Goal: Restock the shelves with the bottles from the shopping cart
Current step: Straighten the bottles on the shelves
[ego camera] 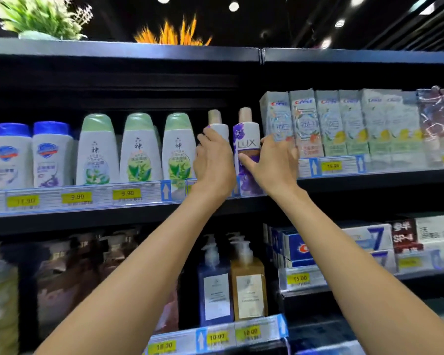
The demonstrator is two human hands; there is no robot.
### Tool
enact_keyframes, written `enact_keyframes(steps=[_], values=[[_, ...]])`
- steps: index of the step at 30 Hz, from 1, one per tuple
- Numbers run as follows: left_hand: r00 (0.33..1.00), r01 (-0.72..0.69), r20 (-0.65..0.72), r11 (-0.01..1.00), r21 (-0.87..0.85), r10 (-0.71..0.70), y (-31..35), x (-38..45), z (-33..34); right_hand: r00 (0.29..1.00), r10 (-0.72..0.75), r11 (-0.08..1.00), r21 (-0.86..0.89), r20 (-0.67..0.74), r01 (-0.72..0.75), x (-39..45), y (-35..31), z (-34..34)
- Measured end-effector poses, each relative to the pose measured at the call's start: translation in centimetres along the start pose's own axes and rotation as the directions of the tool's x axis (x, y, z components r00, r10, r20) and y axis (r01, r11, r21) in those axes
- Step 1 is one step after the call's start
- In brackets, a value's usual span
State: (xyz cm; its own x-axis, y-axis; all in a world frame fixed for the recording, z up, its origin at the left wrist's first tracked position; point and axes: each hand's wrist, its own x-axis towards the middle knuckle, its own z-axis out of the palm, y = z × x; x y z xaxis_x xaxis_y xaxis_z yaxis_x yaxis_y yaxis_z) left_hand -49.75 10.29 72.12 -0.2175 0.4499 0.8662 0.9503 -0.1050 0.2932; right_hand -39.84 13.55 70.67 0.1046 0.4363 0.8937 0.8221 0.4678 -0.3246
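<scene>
**Two hands up on the body-wash shelf**

Far left on the upper shelf [87, 216] stand two white bottles with blue caps [12, 156], upright and side by side. Next along, three white bottles with pale green caps [139, 149] in a row, yellow price tags [127, 193] on the rail below them.

Now the action — the left hand [214, 160] reaches up with its fingers curled round a white bottle with a beige cap [215, 121]. The hand covers most of that bottle, so whether its base sits on the shelf cannot be told. Just beside it stands the purple-and-white LUX bottle [246, 139], upright at the shelf's front edge. The right hand [269, 162] is on it — thumb across the front label, fingers wrapped round the right side.

To the right, touching distance from that hand, a row of Crest toothpaste boxes [305, 124] stands upright on the neighbouring shelf section.

Down on the lower shelf, between the two forearms, a blue pump bottle [214, 285] and an amber pump bottle [249, 283] stand side by side. Further right sit more toothpaste cartons [364, 239].
</scene>
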Motion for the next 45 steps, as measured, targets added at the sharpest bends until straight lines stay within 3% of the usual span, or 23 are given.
enact_keyframes(steps=[6,13,20,31,35,38,42,43,45], values=[[0.999,0.027,0.032,0.994,0.108,-0.031,0.1,0.2,1.0,1.0,-0.011,0.999,0.05,-0.007,0.011,0.1,0.2,0.3],[0.992,-0.07,-0.098,0.986,0.155,0.085,-1.0,-0.5,0.4,0.999,-0.004,0.994,0.112,-0.036,0.008,0.3,0.3,0.7],[0.984,-0.072,-0.147,0.98,0.183,0.1,-1.0,-1.0,1.0,1.0,0.028,0.988,0.151,-0.007,-0.027,0.5,0.4,0.7],[0.982,-0.101,-0.138,0.973,0.206,0.131,-1.1,-1.8,0.8,0.998,0.055,0.996,0.077,0.005,-0.055,0.3,0.2,0.8],[0.979,-0.151,-0.106,0.973,0.177,0.171,-1.1,-2.4,-0.2,0.997,0.006,1.0,-0.015,-0.072,-0.007,-0.6,-0.1,0.4],[0.954,-0.243,-0.151,0.963,0.114,0.258,-1.5,-3.7,-1.3,0.969,-0.111,0.994,-0.041,-0.22,0.104,-2.3,-0.3,-0.2],[0.889,-0.373,-0.312,0.925,-0.071,0.335,-5.3,-8.6,-2.4,0.858,-0.129,0.919,0.264,-0.498,0.291,-9.3,-0.2,-0.5],[0.892,-0.375,-0.331,0.912,-0.167,0.307,-6.7,-10.6,-2.1,0.879,-0.117,0.881,0.361,-0.462,0.306,-11.9,0.1,0.0],[0.945,-0.288,-0.25,0.895,-0.34,0.209,-9.1,-14.5,-0.7,0.973,-0.106,0.826,0.526,-0.206,0.201,-16.3,0.8,1.6]])
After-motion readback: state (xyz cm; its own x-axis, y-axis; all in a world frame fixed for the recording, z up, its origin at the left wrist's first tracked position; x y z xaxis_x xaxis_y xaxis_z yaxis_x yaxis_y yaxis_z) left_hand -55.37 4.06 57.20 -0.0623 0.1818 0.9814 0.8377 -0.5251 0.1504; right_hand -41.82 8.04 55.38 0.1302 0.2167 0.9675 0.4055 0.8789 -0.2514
